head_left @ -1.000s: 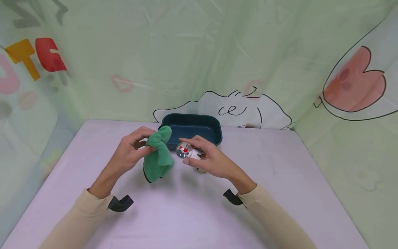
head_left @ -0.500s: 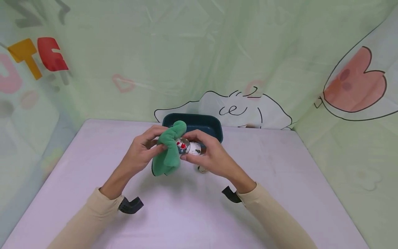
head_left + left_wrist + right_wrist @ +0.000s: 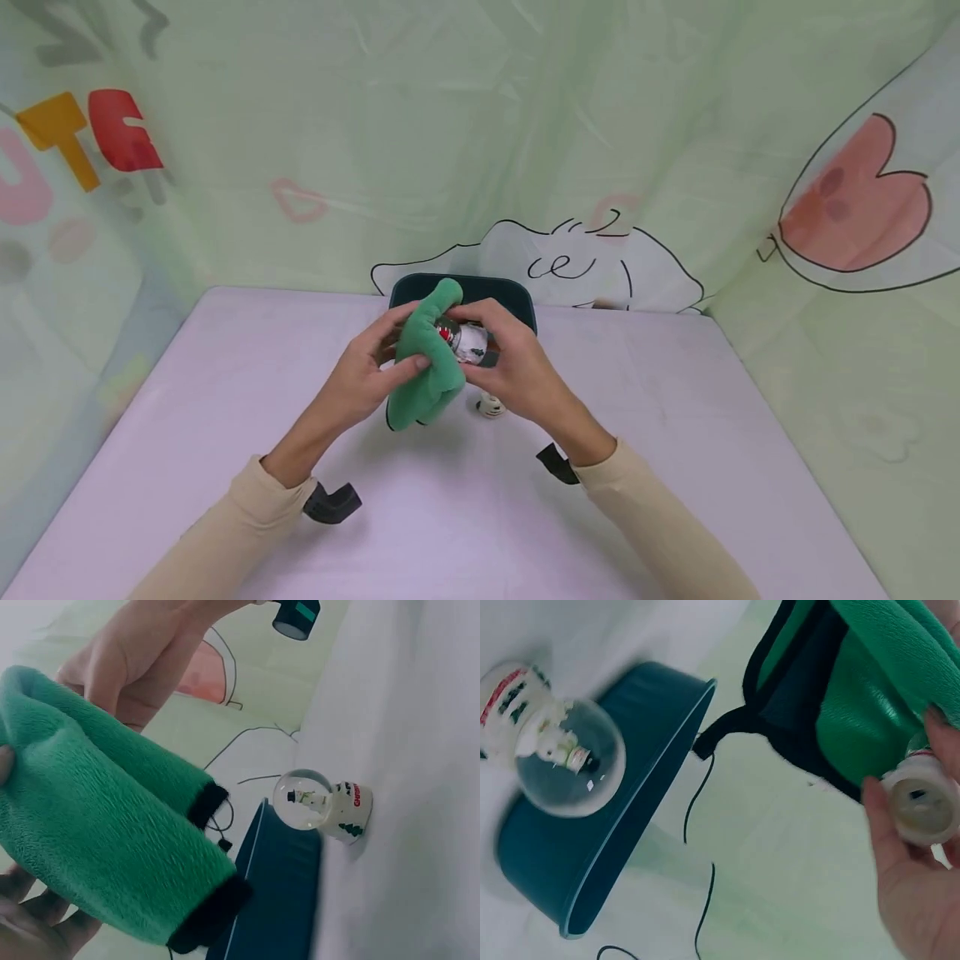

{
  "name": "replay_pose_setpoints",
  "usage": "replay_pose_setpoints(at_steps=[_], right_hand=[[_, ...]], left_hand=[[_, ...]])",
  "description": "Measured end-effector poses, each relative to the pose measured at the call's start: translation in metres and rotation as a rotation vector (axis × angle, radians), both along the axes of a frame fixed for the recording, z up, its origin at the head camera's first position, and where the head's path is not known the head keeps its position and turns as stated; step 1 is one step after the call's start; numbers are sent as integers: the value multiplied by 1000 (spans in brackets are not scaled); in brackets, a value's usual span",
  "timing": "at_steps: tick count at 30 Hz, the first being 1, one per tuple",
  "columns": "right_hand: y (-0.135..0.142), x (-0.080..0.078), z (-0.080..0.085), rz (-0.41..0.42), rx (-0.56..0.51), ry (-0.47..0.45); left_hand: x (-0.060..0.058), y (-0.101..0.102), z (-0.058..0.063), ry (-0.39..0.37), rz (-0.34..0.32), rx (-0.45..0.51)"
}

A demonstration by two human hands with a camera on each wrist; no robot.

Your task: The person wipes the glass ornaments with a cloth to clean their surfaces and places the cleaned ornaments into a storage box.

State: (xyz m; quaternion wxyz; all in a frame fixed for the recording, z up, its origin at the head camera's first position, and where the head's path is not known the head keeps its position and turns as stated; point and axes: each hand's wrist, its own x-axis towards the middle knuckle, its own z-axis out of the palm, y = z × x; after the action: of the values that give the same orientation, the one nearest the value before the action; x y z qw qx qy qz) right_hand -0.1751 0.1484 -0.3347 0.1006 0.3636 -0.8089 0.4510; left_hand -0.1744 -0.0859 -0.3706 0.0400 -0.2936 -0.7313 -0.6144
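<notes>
My left hand (image 3: 360, 371) grips a folded green plush cloth (image 3: 423, 367) with dark edging, thumb on its near side. My right hand (image 3: 528, 367) holds a small snow globe (image 3: 471, 342) by its white base, turned on its side. The globe's clear dome, with a red figure inside, is pressed against the cloth and partly covered by it. In the right wrist view the underside of the base (image 3: 924, 806) faces the camera. A second snow globe (image 3: 349, 810), holding a snowman figure, stands upright on the table below my hands.
Behind the hands, a dark teal rectangular bin (image 3: 592, 847) sits near the table's back edge, partly hidden by them. A pale lilac cover (image 3: 637, 467) lies over the table. Printed curtains (image 3: 450, 150) hang around its back and sides.
My left hand has moved right with the cloth and brought it onto the dome of the globe. My right hand has lifted slightly, leaving more of the standing globe visible.
</notes>
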Motion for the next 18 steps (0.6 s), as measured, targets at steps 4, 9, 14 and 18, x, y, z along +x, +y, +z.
replay_pose_setpoints(at_steps=[4, 9, 14, 18], right_hand=[[3, -3, -1, 23, -6, -9], [5, -7, -3, 36, -87, 7], [7, -11, -5, 84, -128, 77], [8, -13, -7, 106, -142, 120]], left_hand=[[-1, -4, 2, 4, 26, 14], [-3, -7, 3, 6, 14, 13], [-4, -9, 4, 6, -3, 8], [-3, -8, 4, 3, 0, 16]])
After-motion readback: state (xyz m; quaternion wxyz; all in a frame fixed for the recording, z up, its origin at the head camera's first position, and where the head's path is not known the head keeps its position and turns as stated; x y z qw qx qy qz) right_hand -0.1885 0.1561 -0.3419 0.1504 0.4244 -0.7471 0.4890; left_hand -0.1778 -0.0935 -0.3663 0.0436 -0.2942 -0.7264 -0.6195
